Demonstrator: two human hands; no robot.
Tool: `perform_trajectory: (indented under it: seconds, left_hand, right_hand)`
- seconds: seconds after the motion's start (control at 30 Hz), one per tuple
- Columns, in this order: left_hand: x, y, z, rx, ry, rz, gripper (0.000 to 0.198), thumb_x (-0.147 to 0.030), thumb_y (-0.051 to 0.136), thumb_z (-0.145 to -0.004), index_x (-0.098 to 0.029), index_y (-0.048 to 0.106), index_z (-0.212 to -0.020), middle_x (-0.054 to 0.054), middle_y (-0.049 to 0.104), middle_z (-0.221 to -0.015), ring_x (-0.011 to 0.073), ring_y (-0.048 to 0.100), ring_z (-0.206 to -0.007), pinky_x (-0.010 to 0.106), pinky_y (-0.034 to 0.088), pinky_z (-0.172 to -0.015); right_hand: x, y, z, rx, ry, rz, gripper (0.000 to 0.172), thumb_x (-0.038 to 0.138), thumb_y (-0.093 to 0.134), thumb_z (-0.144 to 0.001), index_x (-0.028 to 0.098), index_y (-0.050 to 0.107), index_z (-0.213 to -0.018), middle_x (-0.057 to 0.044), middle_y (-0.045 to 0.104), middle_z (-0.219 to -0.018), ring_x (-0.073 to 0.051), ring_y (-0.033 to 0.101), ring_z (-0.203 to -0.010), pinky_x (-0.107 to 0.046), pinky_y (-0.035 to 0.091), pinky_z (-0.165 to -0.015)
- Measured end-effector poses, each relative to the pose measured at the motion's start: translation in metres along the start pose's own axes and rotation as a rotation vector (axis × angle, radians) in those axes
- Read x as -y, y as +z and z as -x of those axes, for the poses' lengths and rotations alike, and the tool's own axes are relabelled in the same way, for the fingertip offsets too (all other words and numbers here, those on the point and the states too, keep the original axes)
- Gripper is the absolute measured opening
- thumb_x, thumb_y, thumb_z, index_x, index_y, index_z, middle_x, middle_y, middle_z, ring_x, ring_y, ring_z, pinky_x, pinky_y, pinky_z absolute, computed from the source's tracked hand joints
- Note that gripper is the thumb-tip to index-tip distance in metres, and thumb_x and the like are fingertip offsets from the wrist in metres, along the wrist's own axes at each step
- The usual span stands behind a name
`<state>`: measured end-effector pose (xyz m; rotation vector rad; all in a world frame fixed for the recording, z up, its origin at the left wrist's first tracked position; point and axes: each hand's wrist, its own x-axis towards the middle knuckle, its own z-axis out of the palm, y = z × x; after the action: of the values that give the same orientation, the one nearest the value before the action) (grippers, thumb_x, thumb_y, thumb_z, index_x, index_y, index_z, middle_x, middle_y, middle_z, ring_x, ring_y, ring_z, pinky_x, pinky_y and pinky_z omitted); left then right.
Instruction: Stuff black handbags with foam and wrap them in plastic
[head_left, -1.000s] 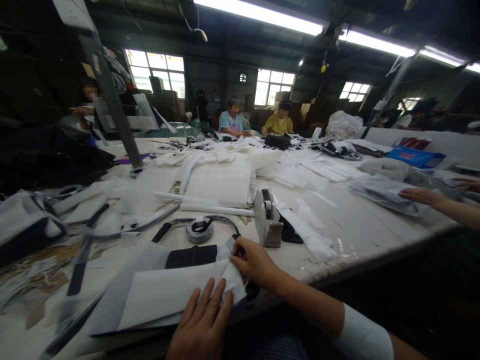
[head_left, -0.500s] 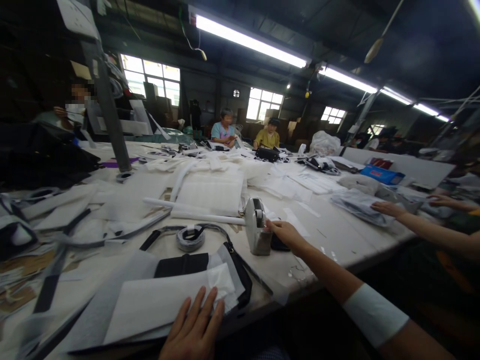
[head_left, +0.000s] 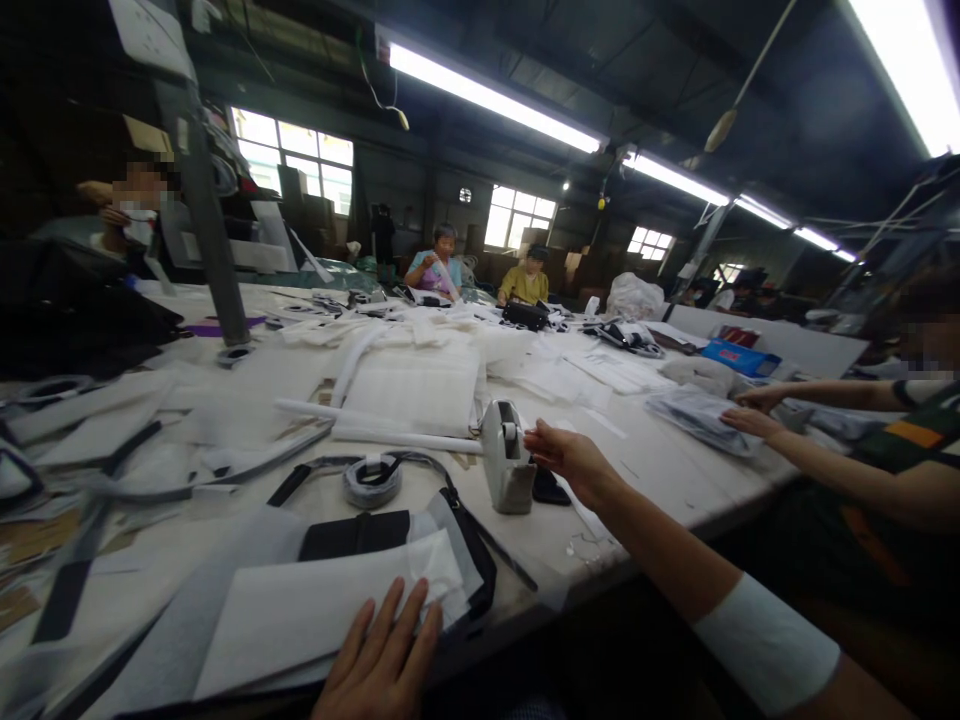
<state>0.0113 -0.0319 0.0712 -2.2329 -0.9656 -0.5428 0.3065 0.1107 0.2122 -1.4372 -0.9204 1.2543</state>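
My left hand (head_left: 390,645) lies flat with fingers spread on folded white wrapping sheet (head_left: 300,610). The sheet partly covers a black bag (head_left: 356,535), whose dark strap (head_left: 476,525) curves around its far side. A wrapped coil of strap (head_left: 373,482) sits just beyond the bag. My right hand (head_left: 574,460) is closed in a pinch at the front top of a grey tape dispenser (head_left: 508,470). Whatever lies between those fingertips is too small or too clear to make out. Below the right hand a dark flat object (head_left: 551,488) rests on the table.
White foam sheets (head_left: 412,390) and a white roll (head_left: 405,440) spread beyond the dispenser. At right, a co-worker's hands (head_left: 754,420) touch a plastic-wrapped item (head_left: 701,415). A metal post (head_left: 214,220) rises at left. Two people sit across the table. A blue box (head_left: 739,357) stands at back right.
My right hand has risen slightly at the dispenser, its fingers more tightly pinched. My left hand stays flat on the sheet. The view has turned a little right, showing more of the co-worker there.
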Motion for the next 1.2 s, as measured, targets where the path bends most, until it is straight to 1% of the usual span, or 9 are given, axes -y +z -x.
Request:
perform_trajectory:
  seconds: [0.1, 0.23, 0.47, 0.67, 0.8, 0.9, 0.97, 1.07, 1.2]
  left_hand:
    - [-0.001, 0.0, -0.001, 0.007, -0.008, 0.013, 0.059, -0.007, 0.043, -0.078, -0.024, 0.058, -0.132, 0.003, 0.06, -0.137, 0.0227, 0.059, -0.121, 0.045, 0.006, -0.122]
    - [-0.002, -0.002, -0.001, -0.012, 0.0, -0.002, 0.059, -0.004, 0.043, -0.076, -0.022, 0.06, -0.13, 0.005, 0.062, -0.134, 0.0235, 0.062, -0.118, 0.048, 0.005, -0.122]
    - [0.001, -0.003, -0.002, -0.017, 0.022, 0.009, 0.056, -0.006, 0.045, -0.077, -0.021, 0.06, -0.13, 0.005, 0.062, -0.134, 0.0241, 0.063, -0.117, 0.048, 0.004, -0.122]
    - [-0.003, -0.004, 0.002, 0.022, -0.053, 0.091, 0.051, -0.016, 0.045, -0.085, -0.023, 0.055, -0.135, 0.003, 0.057, -0.14, 0.0229, 0.057, -0.124, 0.042, 0.005, -0.123]
    - [-0.006, -0.006, 0.001, 0.038, -0.094, 0.12, 0.051, -0.016, 0.045, -0.087, -0.023, 0.054, -0.136, 0.003, 0.056, -0.141, 0.0228, 0.055, -0.127, 0.041, 0.006, -0.123]
    - [-0.009, -0.008, 0.0, 0.055, -0.124, 0.136, 0.051, -0.016, 0.045, -0.087, -0.024, 0.053, -0.137, 0.002, 0.055, -0.143, 0.0226, 0.052, -0.129, 0.04, 0.007, -0.122]
    - [-0.01, -0.011, -0.001, 0.076, -0.144, 0.142, 0.053, -0.016, 0.046, -0.086, -0.025, 0.052, -0.138, 0.001, 0.053, -0.144, 0.0224, 0.05, -0.131, 0.04, 0.007, -0.122]
    - [-0.012, -0.016, -0.002, 0.103, -0.176, 0.145, 0.056, -0.015, 0.047, -0.085, -0.026, 0.05, -0.139, 0.0, 0.051, -0.146, 0.0219, 0.047, -0.134, 0.039, 0.011, -0.122]
    - [-0.014, -0.019, -0.004, 0.109, -0.199, 0.16, 0.056, -0.013, 0.047, -0.084, -0.027, 0.051, -0.138, 0.0, 0.052, -0.145, 0.0209, 0.046, -0.135, 0.038, 0.015, -0.121]
  right_hand:
    - [-0.008, 0.001, 0.021, -0.001, 0.011, -0.102, 0.03, 0.046, 0.072, -0.081, 0.016, 0.071, -0.086, -0.008, 0.074, -0.094, -0.02, 0.069, -0.092, -0.032, 0.054, -0.086]
    - [-0.039, 0.002, 0.037, -0.038, 0.049, -0.192, 0.033, 0.046, 0.076, -0.077, 0.015, 0.07, -0.084, -0.007, 0.072, -0.09, -0.019, 0.07, -0.083, -0.034, 0.059, -0.079]
    - [-0.091, 0.004, 0.028, -0.143, -0.029, -0.209, 0.044, 0.05, 0.089, -0.056, 0.016, 0.066, -0.072, 0.0, 0.064, -0.072, -0.008, 0.057, -0.056, -0.024, 0.057, -0.061]
    - [-0.096, -0.01, 0.013, -0.137, -0.173, 0.017, 0.044, 0.053, 0.084, -0.06, 0.014, 0.071, -0.077, 0.0, 0.066, -0.07, -0.008, 0.056, -0.052, -0.023, 0.053, -0.058]
    - [-0.086, -0.025, 0.023, -0.065, -0.263, 0.241, 0.033, 0.047, 0.081, -0.068, 0.016, 0.074, -0.076, -0.001, 0.068, -0.069, -0.011, 0.058, -0.053, -0.024, 0.049, -0.057]
    - [-0.07, -0.031, 0.039, 0.087, -0.42, 0.492, 0.018, 0.037, 0.079, -0.075, 0.019, 0.076, -0.077, -0.001, 0.069, -0.071, -0.013, 0.061, -0.058, -0.024, 0.047, -0.061]
    - [-0.055, -0.028, 0.049, 0.303, -0.657, 0.739, 0.012, 0.032, 0.073, -0.083, 0.02, 0.076, -0.082, -0.003, 0.07, -0.076, -0.014, 0.063, -0.066, -0.025, 0.047, -0.065]
    - [-0.029, -0.013, 0.061, 0.693, -0.94, 0.991, 0.018, 0.028, 0.06, -0.094, 0.02, 0.075, -0.089, -0.005, 0.07, -0.081, -0.014, 0.064, -0.071, -0.023, 0.047, -0.066]
    - [0.0, 0.025, 0.063, 1.048, -0.934, 1.062, 0.019, 0.031, 0.06, -0.095, 0.017, 0.073, -0.093, -0.005, 0.069, -0.082, -0.013, 0.063, -0.071, -0.021, 0.046, -0.065]
